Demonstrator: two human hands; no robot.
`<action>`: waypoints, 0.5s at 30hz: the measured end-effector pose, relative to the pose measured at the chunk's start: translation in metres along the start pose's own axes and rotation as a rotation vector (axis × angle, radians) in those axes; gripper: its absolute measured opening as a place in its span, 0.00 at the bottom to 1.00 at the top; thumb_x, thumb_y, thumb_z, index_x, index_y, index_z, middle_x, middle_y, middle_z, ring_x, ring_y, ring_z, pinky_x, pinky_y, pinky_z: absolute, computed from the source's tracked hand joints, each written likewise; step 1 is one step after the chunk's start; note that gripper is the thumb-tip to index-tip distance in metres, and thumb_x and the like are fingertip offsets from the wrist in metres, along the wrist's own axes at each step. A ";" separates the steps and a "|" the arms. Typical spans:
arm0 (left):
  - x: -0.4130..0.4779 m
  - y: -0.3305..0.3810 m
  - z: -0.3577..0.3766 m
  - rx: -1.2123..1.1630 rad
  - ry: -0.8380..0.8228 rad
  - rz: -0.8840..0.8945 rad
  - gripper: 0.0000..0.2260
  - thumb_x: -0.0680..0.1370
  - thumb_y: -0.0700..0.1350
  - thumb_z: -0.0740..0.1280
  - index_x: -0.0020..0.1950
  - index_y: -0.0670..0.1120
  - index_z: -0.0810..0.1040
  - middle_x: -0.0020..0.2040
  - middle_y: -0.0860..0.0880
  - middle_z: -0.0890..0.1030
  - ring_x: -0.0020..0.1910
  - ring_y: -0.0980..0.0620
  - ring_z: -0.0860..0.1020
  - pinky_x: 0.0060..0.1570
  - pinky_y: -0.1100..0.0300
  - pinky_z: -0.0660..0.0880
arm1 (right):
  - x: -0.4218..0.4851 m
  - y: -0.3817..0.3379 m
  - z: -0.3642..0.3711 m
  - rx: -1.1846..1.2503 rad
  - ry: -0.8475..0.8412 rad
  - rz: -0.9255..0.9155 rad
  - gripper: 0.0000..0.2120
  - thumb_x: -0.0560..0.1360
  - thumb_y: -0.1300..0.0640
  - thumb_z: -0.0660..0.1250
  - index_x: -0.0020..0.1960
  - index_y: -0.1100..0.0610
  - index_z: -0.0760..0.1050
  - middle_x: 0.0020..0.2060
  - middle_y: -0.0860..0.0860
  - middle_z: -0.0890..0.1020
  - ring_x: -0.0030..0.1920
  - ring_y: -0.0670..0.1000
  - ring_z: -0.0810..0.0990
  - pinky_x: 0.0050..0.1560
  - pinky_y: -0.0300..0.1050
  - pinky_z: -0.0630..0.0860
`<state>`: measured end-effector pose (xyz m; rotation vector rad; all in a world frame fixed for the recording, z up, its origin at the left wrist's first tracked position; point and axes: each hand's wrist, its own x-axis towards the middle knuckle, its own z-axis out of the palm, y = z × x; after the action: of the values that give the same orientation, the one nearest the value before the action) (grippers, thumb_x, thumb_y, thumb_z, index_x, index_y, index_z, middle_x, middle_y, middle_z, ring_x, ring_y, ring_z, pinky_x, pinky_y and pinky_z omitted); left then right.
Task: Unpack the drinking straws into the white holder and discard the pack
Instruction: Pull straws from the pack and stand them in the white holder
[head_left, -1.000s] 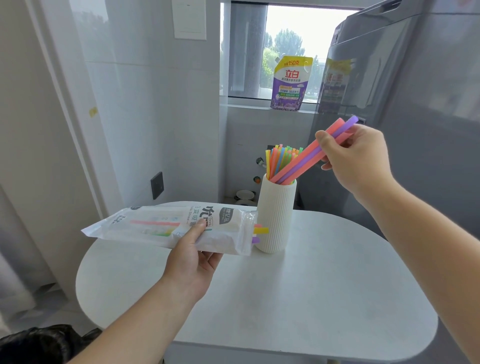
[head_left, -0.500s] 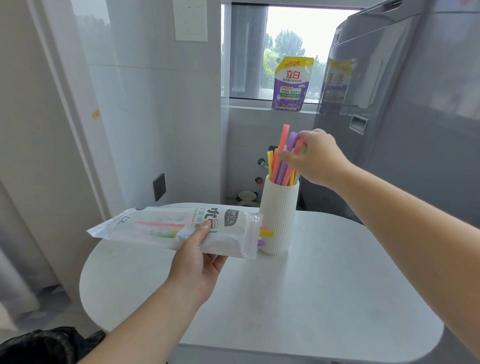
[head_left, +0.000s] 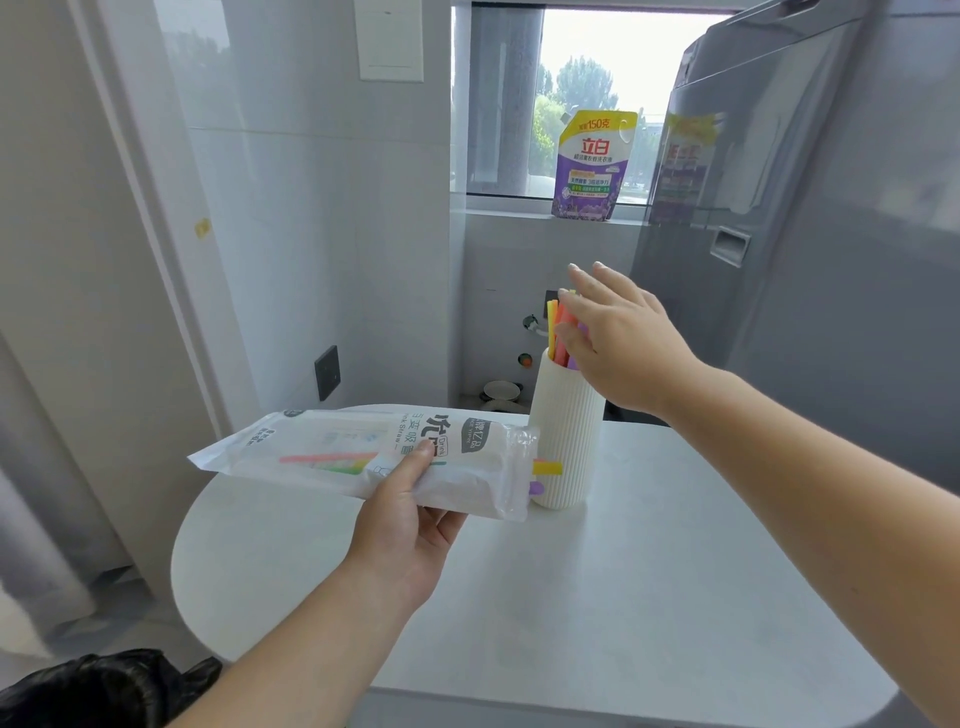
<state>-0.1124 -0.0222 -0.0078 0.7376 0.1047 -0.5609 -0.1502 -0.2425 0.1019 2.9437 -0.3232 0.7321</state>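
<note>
1. The right hand (head_left: 621, 343) is spread flat, fingers splayed wide and holding nothing, palm over the tops of the straws (head_left: 558, 332) standing in the white holder (head_left: 566, 431).
2. Those straws, yellow, orange, red and a bit of purple, poke up out of the holder's mouth; the hand covers most of the bunch, so whether the palm is actually touching them is hard to say.
3. The white holder, ribbed and upright, stands on the white table (head_left: 623, 597) toward its far edge.
4. The left hand (head_left: 410, 525) grips the straw pack (head_left: 363, 457) from underneath, thumb pressed on top, the pack held level just above the table.
5. The pack's open end points right at the holder, just beside it, with a yellow and a purple straw tip (head_left: 545, 469) sticking out.
6. Pink and green straws show faintly through the plastic.
7. Back on the window ledge sits a purple detergent pouch (head_left: 592, 166), and a black bag (head_left: 104, 686) lies at lower left.
</note>
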 end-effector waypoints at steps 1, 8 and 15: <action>0.000 0.000 0.000 -0.001 0.001 -0.001 0.16 0.79 0.40 0.71 0.67 0.46 0.79 0.49 0.48 0.89 0.41 0.51 0.88 0.30 0.59 0.82 | -0.001 0.000 0.001 -0.011 -0.012 0.000 0.24 0.84 0.47 0.52 0.77 0.55 0.65 0.81 0.53 0.58 0.81 0.55 0.50 0.76 0.57 0.52; -0.001 0.001 0.000 0.006 -0.006 -0.013 0.15 0.79 0.40 0.71 0.66 0.46 0.80 0.49 0.48 0.89 0.41 0.51 0.88 0.32 0.58 0.83 | -0.016 -0.004 -0.005 0.258 0.305 0.104 0.22 0.83 0.51 0.58 0.75 0.56 0.68 0.74 0.54 0.70 0.75 0.57 0.63 0.73 0.55 0.61; -0.003 0.003 0.000 0.071 -0.031 0.028 0.14 0.79 0.42 0.71 0.65 0.47 0.81 0.50 0.48 0.89 0.43 0.52 0.88 0.33 0.58 0.83 | -0.088 -0.052 0.015 0.906 0.312 0.496 0.10 0.83 0.53 0.55 0.49 0.50 0.74 0.48 0.49 0.79 0.52 0.52 0.77 0.52 0.49 0.74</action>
<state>-0.1133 -0.0196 -0.0053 0.7981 0.0464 -0.5514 -0.2072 -0.1778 0.0458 3.4643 -0.9168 1.7855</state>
